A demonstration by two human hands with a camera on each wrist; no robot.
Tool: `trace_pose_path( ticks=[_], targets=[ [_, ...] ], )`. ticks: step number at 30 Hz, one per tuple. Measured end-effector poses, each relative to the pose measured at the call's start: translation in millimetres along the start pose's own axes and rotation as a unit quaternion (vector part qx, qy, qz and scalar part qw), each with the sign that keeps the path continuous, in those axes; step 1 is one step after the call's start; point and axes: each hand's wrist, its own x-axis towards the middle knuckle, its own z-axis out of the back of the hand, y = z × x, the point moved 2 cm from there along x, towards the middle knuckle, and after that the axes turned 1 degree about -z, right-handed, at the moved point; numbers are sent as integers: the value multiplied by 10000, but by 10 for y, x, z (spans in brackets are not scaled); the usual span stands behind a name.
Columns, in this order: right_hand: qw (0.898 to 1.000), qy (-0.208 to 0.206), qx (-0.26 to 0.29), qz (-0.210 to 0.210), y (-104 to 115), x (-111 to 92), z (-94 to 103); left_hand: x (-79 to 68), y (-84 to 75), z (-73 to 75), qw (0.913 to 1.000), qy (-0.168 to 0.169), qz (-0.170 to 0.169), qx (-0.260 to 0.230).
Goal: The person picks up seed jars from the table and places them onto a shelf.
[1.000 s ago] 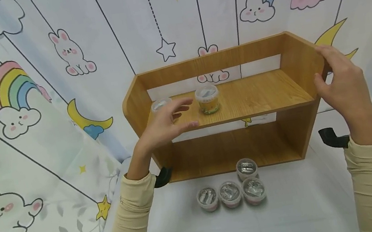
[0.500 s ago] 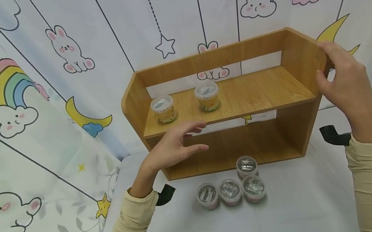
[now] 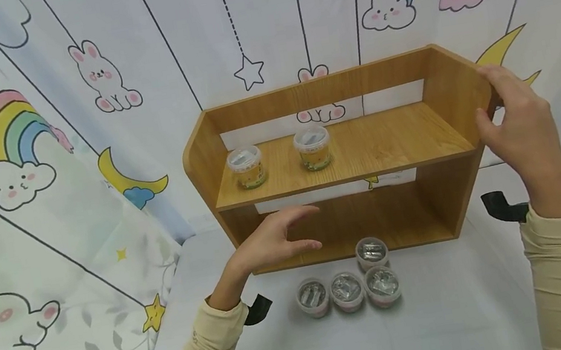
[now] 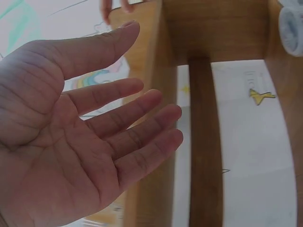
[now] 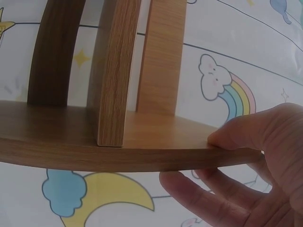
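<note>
A two-tier wooden shelf point(image 3: 396, 138) stands on the white table. On its upper board are two small lidded tubs: the left tub point(image 3: 248, 169) near the left panel and the other tub point(image 3: 314, 150) left of centre, both with yellow-green sides. My left hand point(image 3: 269, 241) hovers before the lower tier, fingers extended and thumb apart; its bare palm point(image 4: 71, 156) shows in the left wrist view. With my right hand point(image 3: 525, 136) I grip the right side panel point(image 5: 156, 158), thumb point(image 5: 246, 130) on the inner face and fingers on the outer one.
Several clear-lidded tubs point(image 3: 347, 293) with silvery packets under the lids cluster on the table point(image 3: 445, 308) in front of the shelf. One of them, a tub point(image 3: 372, 251), sits closest to the lower board. A patterned curtain point(image 3: 75, 232) hangs behind and at the left.
My left hand has come down from beside the left tub on the upper board to in front of the lower tier, uncovering that tub. The right hand keeps its grip on the panel.
</note>
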Motion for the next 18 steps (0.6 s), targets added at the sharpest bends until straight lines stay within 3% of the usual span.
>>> trace_pose_path(
  ticks=[12,18],
  targets=[
    [10000,-8,-9,-3,7,-9,-12,204,220,-289,9987,495,57,-51],
    [10000,-65,-25,22,-9,-1,-10,361,323,-438,9959,900,19,-35]
  ],
)
